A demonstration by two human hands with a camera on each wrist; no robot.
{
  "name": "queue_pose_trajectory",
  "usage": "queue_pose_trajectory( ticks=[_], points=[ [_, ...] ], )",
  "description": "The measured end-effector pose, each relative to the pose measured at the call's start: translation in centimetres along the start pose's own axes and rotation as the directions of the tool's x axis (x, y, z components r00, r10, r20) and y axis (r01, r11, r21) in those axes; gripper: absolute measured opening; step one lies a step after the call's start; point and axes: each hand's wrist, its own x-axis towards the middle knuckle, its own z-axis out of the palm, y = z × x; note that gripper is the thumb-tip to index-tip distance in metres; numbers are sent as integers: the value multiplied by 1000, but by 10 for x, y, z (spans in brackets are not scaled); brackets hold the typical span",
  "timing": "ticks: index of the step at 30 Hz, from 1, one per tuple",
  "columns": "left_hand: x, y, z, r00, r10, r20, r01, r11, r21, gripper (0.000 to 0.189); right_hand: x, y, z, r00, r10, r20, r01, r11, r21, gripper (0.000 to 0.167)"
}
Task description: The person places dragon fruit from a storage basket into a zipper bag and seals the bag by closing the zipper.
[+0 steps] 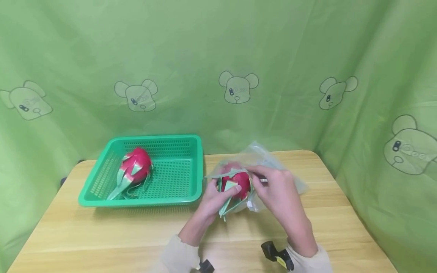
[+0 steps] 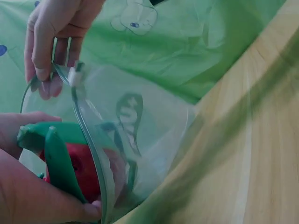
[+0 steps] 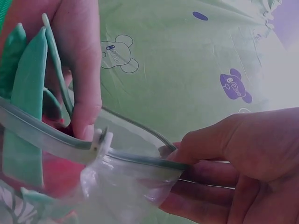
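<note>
A red dragon fruit (image 1: pixel 243 181) with green scales is partway inside a clear zip bag (image 1: pixel 269 163), whose slider shows as a white tab in the right wrist view. My left hand (image 1: pixel 216 197) grips the fruit at the bag's mouth, thumb over its front. With thumb and fingers my right hand (image 1: pixel 278 189) pinches the bag's rim, drawing the mouth wide. In the left wrist view the zip edge (image 2: pixel 86 121) crosses over the fruit. The fruit's far end shows through the plastic.
Left of the hands, a green plastic basket (image 1: pixel 198 178) stands on the wooden table (image 1: pixel 136 239). Another dragon fruit (image 1: pixel 138 165) lies in its left part. A green curtain (image 1: pixel 191 57) with bear-head prints hangs behind the table and along its sides.
</note>
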Motion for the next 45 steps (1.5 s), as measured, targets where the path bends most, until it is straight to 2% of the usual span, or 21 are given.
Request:
queue_pose_trajectory(
  ticks=[8,15,20,27,31,35,38,40,42,45],
  points=[
    [1,-6,-2,995,-47,88,49,999,-15,70,0,1,1,1000,17,13,-17,1000,9,20],
    [0,-5,-3,993,-48,103,50,999,-9,72,0,2,-2,999,50,-3,-50,998,38,21],
    [-3,1,-1,989,11,144,-15,1000,27,68,0,5,-6,994,58,-87,-54,997,56,22],
    [-5,8,0,970,75,231,-86,995,40,58,1,6,-7,979,44,-198,-31,997,66,19],
    [-9,9,-3,956,68,286,-109,985,131,58,1,6,-8,976,51,-212,-36,997,73,19],
    [-11,11,-6,948,39,316,-122,961,250,56,2,6,-9,974,61,-220,-45,996,77,19],
    [-13,14,-9,943,55,327,-170,926,337,52,3,6,-10,972,69,-226,-52,995,81,19],
    [-14,17,-12,937,79,341,-215,898,384,48,3,6,-11,971,75,-225,-57,995,84,19],
    [-16,22,-15,923,118,365,-277,865,419,46,3,6,-13,971,82,-224,-62,994,94,20],
    [-22,30,-20,909,175,378,-355,801,482,43,1,7,-15,970,86,-227,-65,993,98,21]
  ],
)
